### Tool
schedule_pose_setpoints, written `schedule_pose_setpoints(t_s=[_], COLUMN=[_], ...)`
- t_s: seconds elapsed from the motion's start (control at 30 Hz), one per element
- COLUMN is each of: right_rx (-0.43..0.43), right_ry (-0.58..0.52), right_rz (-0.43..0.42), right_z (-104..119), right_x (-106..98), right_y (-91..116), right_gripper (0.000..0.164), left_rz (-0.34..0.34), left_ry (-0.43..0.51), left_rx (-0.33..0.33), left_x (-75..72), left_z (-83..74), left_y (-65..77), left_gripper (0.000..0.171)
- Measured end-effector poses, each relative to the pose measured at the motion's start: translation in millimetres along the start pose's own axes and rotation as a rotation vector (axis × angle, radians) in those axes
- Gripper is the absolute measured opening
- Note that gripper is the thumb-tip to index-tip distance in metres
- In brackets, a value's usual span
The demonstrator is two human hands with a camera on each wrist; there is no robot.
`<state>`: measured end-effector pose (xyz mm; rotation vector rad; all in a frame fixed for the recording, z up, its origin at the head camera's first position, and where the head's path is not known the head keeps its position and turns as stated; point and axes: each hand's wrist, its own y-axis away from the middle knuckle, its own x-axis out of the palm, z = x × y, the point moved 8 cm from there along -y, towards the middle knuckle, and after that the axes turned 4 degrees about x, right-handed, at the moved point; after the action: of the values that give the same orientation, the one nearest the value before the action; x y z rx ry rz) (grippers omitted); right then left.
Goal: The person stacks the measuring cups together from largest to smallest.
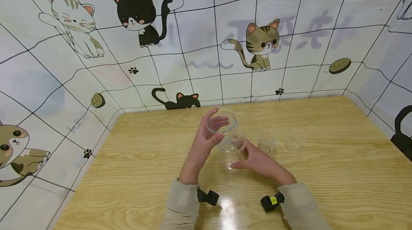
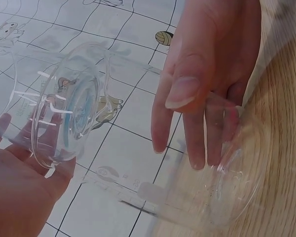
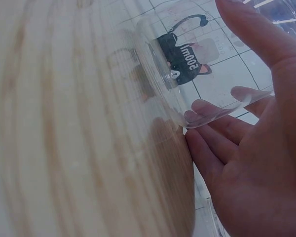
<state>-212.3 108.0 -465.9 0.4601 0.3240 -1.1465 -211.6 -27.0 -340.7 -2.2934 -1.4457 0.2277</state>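
Observation:
A clear glass beaker [image 1: 230, 134] is in my left hand [image 1: 208, 135], thumb on the near side and fingers around the far side. Its base overlaps the mouth of a wider clear beaker [image 1: 226, 159] standing upright below it. Low on that lower beaker, my right hand [image 1: 255, 158] holds it between thumb and fingers. White markings show on the upper glass [image 2: 52, 106] in the left wrist view. A "500ml" print, seen reversed, marks the lower glass [image 3: 187, 57] in the right wrist view, where fingertips sit close to its base and the tabletop.
Two small clear glass vessels [image 1: 268, 137] stand on the wooden table [image 1: 154, 158], right of the beakers. A cloth with cat drawings and grid lines [image 1: 199, 44] hangs behind the table and along both sides.

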Motion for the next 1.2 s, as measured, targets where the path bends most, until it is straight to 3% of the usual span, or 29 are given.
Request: schedule_pose_setpoints(t_s=[0.3,0.57,0.93,1.2], right_rx=[0.004,0.006,0.009,0.008], right_ry=[0.014,0.009,-0.023,-0.007], right_rz=[-0.002,0.0,-0.009,0.002], right_z=[1,2,-1,-1], right_x=[0,-1,-1,0], right_y=[0,1,-1,0], right_gripper=[0.094,0.094,0.094,0.097], left_rz=[0.007,0.022,0.01,-0.003], left_ry=[-0.012,-0.007,-0.004,-0.012], left_rx=[-0.028,0.001,0.003,-0.028], left_x=[-4.8,0.5,-8.4,-8.2], left_z=[10.4,-1.2,21.3,18.4], left_y=[0.0,0.7,-1.5,-0.5], left_gripper=[0.073,0.076,0.072,0.068])
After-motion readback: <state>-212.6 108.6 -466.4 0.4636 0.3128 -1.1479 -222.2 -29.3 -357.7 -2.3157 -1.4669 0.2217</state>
